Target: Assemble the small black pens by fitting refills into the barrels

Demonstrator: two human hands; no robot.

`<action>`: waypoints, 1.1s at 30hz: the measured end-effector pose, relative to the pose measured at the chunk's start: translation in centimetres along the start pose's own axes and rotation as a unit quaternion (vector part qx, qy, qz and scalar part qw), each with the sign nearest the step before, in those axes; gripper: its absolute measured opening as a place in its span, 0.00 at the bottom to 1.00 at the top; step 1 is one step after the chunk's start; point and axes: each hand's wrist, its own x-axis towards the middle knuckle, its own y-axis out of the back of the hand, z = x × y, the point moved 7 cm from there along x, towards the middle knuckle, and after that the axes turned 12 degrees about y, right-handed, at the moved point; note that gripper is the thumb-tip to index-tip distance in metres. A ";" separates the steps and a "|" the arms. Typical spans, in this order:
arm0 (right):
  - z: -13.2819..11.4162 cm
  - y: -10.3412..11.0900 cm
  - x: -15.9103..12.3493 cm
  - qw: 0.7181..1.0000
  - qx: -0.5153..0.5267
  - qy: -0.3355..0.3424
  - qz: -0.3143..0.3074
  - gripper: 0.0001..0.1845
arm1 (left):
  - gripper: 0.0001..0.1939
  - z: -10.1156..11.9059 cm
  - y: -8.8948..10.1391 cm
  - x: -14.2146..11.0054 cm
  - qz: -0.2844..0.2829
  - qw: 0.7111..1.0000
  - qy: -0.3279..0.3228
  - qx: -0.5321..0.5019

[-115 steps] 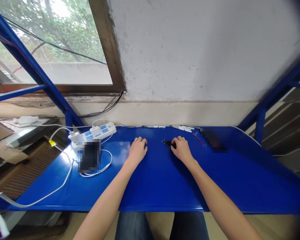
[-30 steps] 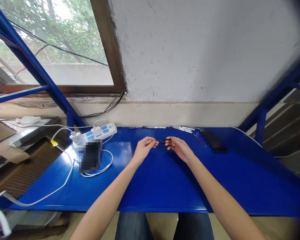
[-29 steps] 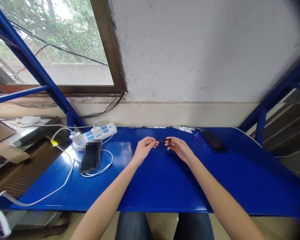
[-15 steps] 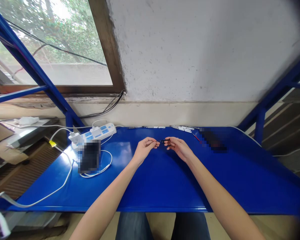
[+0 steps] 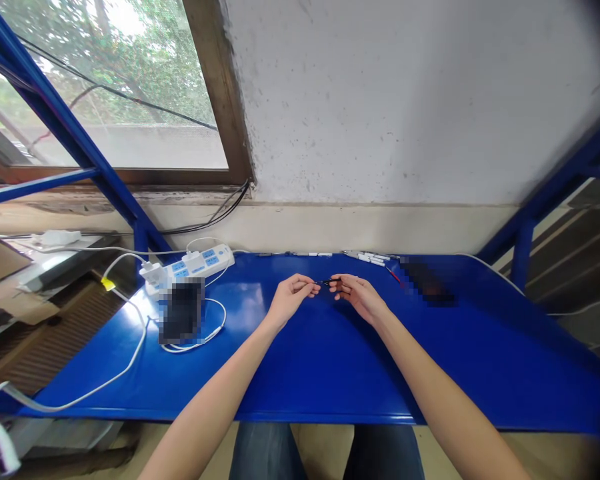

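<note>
My left hand (image 5: 287, 300) and my right hand (image 5: 358, 296) are raised a little above the blue table (image 5: 300, 373), fingertips facing each other. Between them sits a small black part (image 5: 325, 283), pinched at one end by my left thumb and forefinger and at the other by my right fingertips. The part is too small to name. Both wrists hover over the table's middle, near its far edge.
A white power strip (image 5: 193, 261) with plugged-in chargers lies at the back left, beside a blurred dark device (image 5: 181, 311) ringed by a white cable (image 5: 200, 340). Several small white parts (image 5: 370, 257) line the back edge. A blurred dark object (image 5: 425, 281) lies at the right.
Since 3.8 s ago both hands have lifted off the table with the black part and turned palms inward. Over the last second they have hardly moved.
</note>
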 end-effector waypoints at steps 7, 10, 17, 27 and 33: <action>-0.1 -0.5 -0.2 1.000 -0.001 0.000 -0.012 0.18 | 0.15 0.1 -0.1 -0.1 0.002 1.000 -0.004 0.021; -0.2 -1.3 -0.5 0.999 -0.014 -0.006 -0.039 0.19 | 0.16 0.2 -0.4 -0.2 -0.004 0.999 -0.005 0.040; -0.1 -1.8 -0.8 0.997 -0.038 -0.015 -0.063 0.19 | 0.15 0.3 -0.4 -0.2 -0.025 0.996 -0.007 0.090; -2.0 -0.9 -0.3 0.928 -0.342 0.140 -0.046 0.13 | 0.08 1.7 0.2 -0.8 0.030 0.962 -0.081 0.259; -2.0 -3.7 -1.2 0.802 -0.520 0.230 -0.183 0.05 | 0.09 2.2 -0.4 -1.3 0.030 0.932 -0.098 0.347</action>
